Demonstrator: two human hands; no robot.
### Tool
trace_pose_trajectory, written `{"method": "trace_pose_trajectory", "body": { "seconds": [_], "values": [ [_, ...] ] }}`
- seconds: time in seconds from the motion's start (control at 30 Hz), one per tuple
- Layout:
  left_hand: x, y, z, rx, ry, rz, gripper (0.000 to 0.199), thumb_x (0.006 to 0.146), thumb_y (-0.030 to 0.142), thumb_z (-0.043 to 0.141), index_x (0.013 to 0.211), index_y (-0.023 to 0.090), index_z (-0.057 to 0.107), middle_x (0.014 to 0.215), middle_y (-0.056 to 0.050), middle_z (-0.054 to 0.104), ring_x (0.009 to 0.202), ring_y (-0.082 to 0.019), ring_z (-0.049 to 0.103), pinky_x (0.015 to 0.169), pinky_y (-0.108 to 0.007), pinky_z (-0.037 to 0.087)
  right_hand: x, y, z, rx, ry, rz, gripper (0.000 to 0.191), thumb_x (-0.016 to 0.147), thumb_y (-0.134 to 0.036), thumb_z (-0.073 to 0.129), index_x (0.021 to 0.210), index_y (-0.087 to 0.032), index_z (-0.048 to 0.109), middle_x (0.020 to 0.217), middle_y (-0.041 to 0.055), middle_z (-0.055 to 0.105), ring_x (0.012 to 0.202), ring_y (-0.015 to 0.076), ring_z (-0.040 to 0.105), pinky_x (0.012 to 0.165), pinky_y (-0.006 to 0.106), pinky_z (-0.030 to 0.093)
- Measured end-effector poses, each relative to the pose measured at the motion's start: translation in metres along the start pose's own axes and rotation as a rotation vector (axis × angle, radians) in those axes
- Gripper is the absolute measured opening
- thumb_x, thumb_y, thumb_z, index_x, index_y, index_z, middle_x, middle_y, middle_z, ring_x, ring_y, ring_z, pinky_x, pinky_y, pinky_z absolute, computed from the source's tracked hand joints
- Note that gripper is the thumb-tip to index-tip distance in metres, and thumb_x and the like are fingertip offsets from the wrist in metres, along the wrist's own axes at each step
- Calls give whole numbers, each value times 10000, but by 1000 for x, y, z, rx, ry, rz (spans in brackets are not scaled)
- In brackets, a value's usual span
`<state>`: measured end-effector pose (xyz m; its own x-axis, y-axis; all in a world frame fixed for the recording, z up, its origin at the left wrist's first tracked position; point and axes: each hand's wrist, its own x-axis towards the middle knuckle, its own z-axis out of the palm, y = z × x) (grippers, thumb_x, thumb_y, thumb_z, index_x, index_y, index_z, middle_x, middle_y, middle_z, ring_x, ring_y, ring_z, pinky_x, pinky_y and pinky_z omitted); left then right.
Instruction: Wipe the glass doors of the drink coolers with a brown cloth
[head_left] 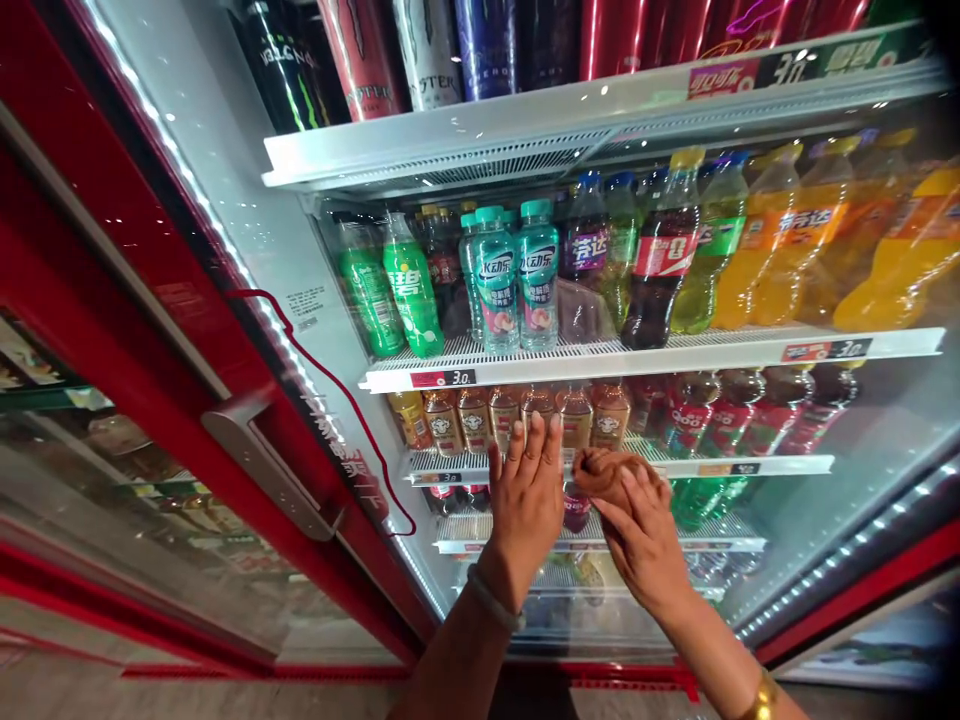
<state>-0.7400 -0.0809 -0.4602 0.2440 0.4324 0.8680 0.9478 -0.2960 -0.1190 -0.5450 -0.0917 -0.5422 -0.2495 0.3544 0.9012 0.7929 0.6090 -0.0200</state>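
My left hand [529, 500] is raised with its palm forward and its fingers stretched out, apparently flat against the glass door of a drinks fridge. It holds nothing. To its right, my right hand [643, 540] presses a bunched brown cloth [611, 472] toward the same glass, with the fingers over the cloth's right side. Behind the hands, seen through the glass, small brown-labelled bottles [474, 422] stand in a row on a white shelf [450, 467]. Part of the cloth lies hidden under the right fingers.
Soft drink bottles [499, 290] fill the shelf above, with energy drink cans [360, 60] at the top. On the left are a red door frame [150, 300], a grey door handle [270, 465] and a red painted line [337, 380]. Light strips run along both sides.
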Motion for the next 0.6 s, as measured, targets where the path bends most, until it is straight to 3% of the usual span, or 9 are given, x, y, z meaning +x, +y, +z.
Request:
{"method": "trace_pose_trajectory", "body": {
  "seconds": [0.07, 0.17, 0.23, 0.3, 0.37, 0.47, 0.53, 0.6],
  "values": [
    [-1, -7, -1, 3, 19, 5, 739, 1041, 199, 507, 1707, 182, 188, 1693, -104, 428, 1661, -232, 153, 1375, -516, 12, 4, 9, -8, 12, 79, 78, 647, 893, -34, 655, 1458, -339, 571, 1790, 60, 222, 1647, 346, 237, 1317, 718, 162],
    [-3, -18, -2, -11, 29, -11, 778, 1031, 174, 518, 1713, 197, 145, 1692, -117, 428, 1652, -264, 201, 1372, -556, 92, 56, 13, -17, 38, 311, 222, 769, 912, -66, 638, 1581, -379, 424, 1788, 67, 222, 1653, 388, 197, 1270, 797, 152],
    [-4, -25, -3, -16, 35, -43, 775, 1033, 177, 519, 1714, 210, 150, 1700, -115, 411, 1645, -274, 227, 1368, -565, 122, 94, 0, -13, 34, 392, 238, 761, 922, -70, 597, 1597, -366, 410, 1792, 68, 200, 1655, 405, 179, 1264, 814, 117],
    [-7, -33, -5, -13, 36, -57, 760, 1037, 190, 520, 1712, 216, 172, 1704, -108, 401, 1641, -270, 244, 1368, -560, 111, 114, -23, 1, 17, 389, 198, 748, 921, -56, 596, 1579, -372, 435, 1800, 44, 169, 1662, 390, 158, 1279, 800, 81],
    [-11, -42, -8, -20, 20, -29, 751, 1029, 189, 525, 1707, 214, 204, 1698, -106, 412, 1634, -266, 272, 1370, -552, 104, 106, -48, 18, 27, 288, 109, 681, 918, -47, 617, 1505, -375, 516, 1802, 1, 164, 1667, 352, 163, 1312, 747, 93],
    [-16, -53, -11, -43, -33, 6, 756, 1007, 183, 538, 1701, 223, 240, 1689, -100, 427, 1625, -261, 306, 1374, -537, 97, 63, -66, 34, 67, 106, -23, 518, 913, -44, 636, 1346, -328, 635, 1797, -22, 193, 1662, 297, 205, 1346, 637, 190],
    [-17, -58, -12, -46, -30, 11, 754, 1009, 188, 540, 1700, 236, 241, 1685, -81, 436, 1633, -239, 284, 1378, -514, 69, 39, -58, 32, 68, 83, -13, 507, 913, -34, 633, 1337, -313, 637, 1792, -3, 220, 1658, 282, 226, 1350, 618, 194],
    [-16, -59, -11, -46, 11, 25, 740, 1022, 195, 536, 1698, 234, 241, 1678, -63, 448, 1649, -207, 219, 1378, -489, 29, 38, -40, 20, 66, 168, 93, 599, 915, -38, 634, 1430, -339, 574, 1782, 24, 250, 1650, 296, 250, 1334, 671, 178]
  ]
}}
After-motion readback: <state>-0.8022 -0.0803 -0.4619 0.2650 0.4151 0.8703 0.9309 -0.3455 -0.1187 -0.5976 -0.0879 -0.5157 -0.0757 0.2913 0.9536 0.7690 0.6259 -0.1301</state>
